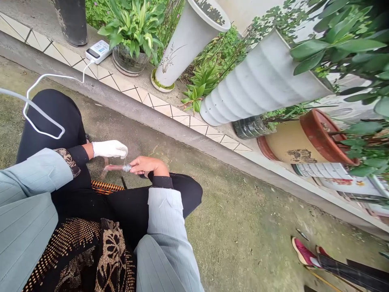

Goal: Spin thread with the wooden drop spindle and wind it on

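Concrete ground (237, 211), outdoors. Right hand (148, 165): is gripping wooden stick (114, 167) at its wound end. Stick: long axis is running leftward, lying just bodyward of gloved left hand (110, 149), which is pinching a thin strand (126, 161).

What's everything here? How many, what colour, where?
Ledge: 1, cream, diagonal
Pots: several, white, grey, tan, along ledge
Plants: many, green, around pots
Corded device: 1, white, on ledge
Floor: 1, greyish, below ledge
Another person's shoes: 2, red, lower right
Wire-wound stick: 1, brown, left of centre
Woven thing: 1, orange, black, below stick
Trouser legs: 2, black, left half
Sleeves: 2, bluish, lower left
Left hand: 1, white glove, by stick
Right hand: 1, bare, holding stick
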`<state>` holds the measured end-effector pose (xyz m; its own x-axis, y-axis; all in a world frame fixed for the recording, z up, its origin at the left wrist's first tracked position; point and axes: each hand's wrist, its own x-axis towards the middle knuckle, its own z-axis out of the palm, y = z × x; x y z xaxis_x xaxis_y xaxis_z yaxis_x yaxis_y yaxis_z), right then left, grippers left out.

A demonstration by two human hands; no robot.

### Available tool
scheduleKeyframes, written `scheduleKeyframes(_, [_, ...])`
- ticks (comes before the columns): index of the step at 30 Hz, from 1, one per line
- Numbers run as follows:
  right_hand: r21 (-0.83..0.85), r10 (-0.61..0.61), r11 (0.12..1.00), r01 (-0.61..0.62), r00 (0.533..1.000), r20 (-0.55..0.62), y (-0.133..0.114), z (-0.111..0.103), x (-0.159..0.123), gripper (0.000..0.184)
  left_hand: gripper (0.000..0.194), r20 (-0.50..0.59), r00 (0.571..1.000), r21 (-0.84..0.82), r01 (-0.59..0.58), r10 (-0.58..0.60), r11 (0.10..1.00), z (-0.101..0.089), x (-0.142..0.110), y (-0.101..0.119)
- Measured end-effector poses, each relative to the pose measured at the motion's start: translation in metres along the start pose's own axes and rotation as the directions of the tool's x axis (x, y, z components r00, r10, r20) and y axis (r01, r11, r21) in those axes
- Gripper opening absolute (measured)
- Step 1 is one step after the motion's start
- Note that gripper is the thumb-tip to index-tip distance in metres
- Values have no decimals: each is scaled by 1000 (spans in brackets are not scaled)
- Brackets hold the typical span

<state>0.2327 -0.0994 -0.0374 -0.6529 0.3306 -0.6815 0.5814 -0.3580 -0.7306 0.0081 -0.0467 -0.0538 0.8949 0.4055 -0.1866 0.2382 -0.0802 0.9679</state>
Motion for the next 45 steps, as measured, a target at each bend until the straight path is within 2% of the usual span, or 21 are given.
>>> scheduleKeyframes(1, [55, -109, 992, 111, 994, -27, -3, 1, -4, 26, 34, -18, 1000, -48, -4, 3, 999, -1, 0, 1])
scheduleKeyframes(3, [159, -269, 937, 311, 933, -240, -9, 1, -11, 33, 37, -63, 998, -141, -15, 6, 990, -1, 0, 1])
scheduleKeyframes(6, [180, -234, 884, 432, 741, -629, -8, -6, -11, 40, 39, -33, 998, -220, 41, -49, 975, 2, 2, -3])
scheduleKeyframes(9, [75, -53, 979, 192, 586, -809, -2, -14, 0, 38, 37, 68, 994, -178, 97, -86, 979, 8, 2, -8])
scheduleKeyframes(11, [-26, 41, 993, -113, 550, -834, 3, -17, 9, 36, 33, 81, 992, -81, 99, -92, 992, 10, 2, -8])
scheduleKeyframes(14, [-200, 107, 878, -434, 587, -803, 4, -15, 18, 35, 29, 25, 996, 120, 86, -90, 989, 9, 0, -2])
scheduleKeyframes(17, [-314, 163, 815, -487, 712, -683, 0, -10, 19, 33, 27, -12, 997, 219, 77, -76, 973, 3, -2, 4])
scheduleKeyframes(19, [-329, 220, 847, -417, 839, -497, -4, -5, 14, 32, 27, -11, 999, 211, 53, -52, 976, -2, -3, 5])
scheduleKeyframes(21, [-278, 219, 919, -278, 949, -225, -7, -1, 8, 33, 28, 3, 999, 160, 33, -33, 987, -6, -3, 4])
scheduleKeyframes(23, [-158, 74, 984, -80, 996, -49, -10, 2, 1, 37, 29, 10, 1000, 75, 22, -23, 997, -8, -2, 1])
scheduleKeyframes(24, [-86, -36, 996, 31, 997, -61, -12, 2, -3, 38, 29, -12, 1000, 21, 18, -17, 1000, -8, -1, 0])
scheduleKeyframes(26, [40, -228, 967, 251, 924, -306, -14, 2, -8, 42, 32, -81, 997, -83, 5, -12, 997, -6, 1, -2])
scheduleKeyframes(27, [78, -266, 935, 345, 832, -486, -14, 0, -10, 44, 34, -107, 994, -121, 2, -15, 993, -5, 2, -2])
scheduleKeyframes(29, [95, -219, 887, 453, 592, -775, -12, -6, -10, 47, 37, -104, 994, -142, 6, -21, 990, -2, 2, -1])
scheduleKeyframes(30, [87, -163, 889, 450, 488, -858, -9, -10, -10, 47, 38, -73, 997, -128, 12, -22, 992, -1, 2, -1])
scheduleKeyframes(31, [80, -105, 913, 401, 419, -902, -6, -14, -8, 47, 37, -34, 999, -109, 18, -21, 994, 1, 2, 0])
scheduleKeyframes(33, [60, -8, 985, 164, 387, -922, 1, -21, -3, 44, 37, 30, 999, -83, 23, -21, 996, 3, 1, 3])
scheduleKeyframes(36, [-44, 100, 959, -281, 479, -872, 7, -25, 7, 37, 36, 75, 997, -65, 14, -10, 998, 2, -1, 6])
scheduleKeyframes(38, [-139, 155, 890, -434, 576, -802, 6, -23, 11, 35, 35, 64, 998, -41, -8, 11, 999, -1, -1, 7])
scheduleKeyframes(41, [-254, 198, 858, -447, 743, -640, 0, -16, 11, 34, 34, 2, 999, 15, -39, 39, 999, -7, -2, 6])
scheduleKeyframes(45, [-269, 157, 926, -264, 919, -361, -6, -4, 6, 37, 30, -88, 995, 132, -32, 44, 991, -16, -2, 2])
